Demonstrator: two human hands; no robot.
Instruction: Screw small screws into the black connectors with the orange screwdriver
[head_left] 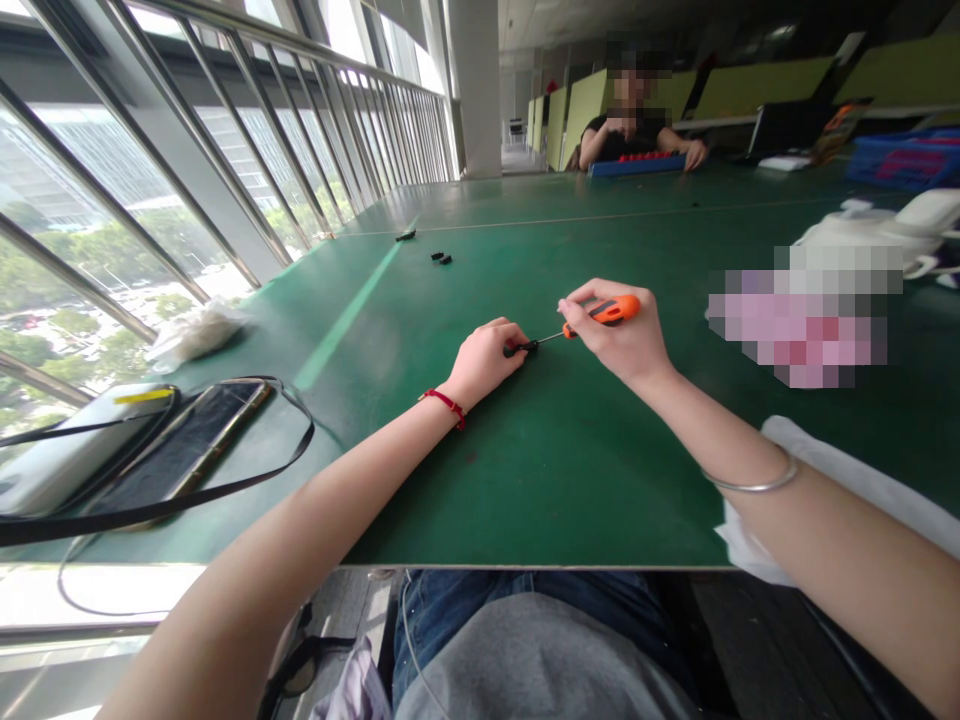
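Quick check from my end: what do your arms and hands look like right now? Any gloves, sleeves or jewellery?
No gloves or sleeves; both arms are bare. The left hand has a red cord bracelet at its wrist, and the right hand has a thin silver bangle at its wrist.

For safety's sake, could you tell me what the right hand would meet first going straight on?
The right hand would probably reach the small black part in the left hand first, at the orange screwdriver's tip.

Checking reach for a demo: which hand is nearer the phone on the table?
Left. The left hand is right of the phone; the right hand is farther right.
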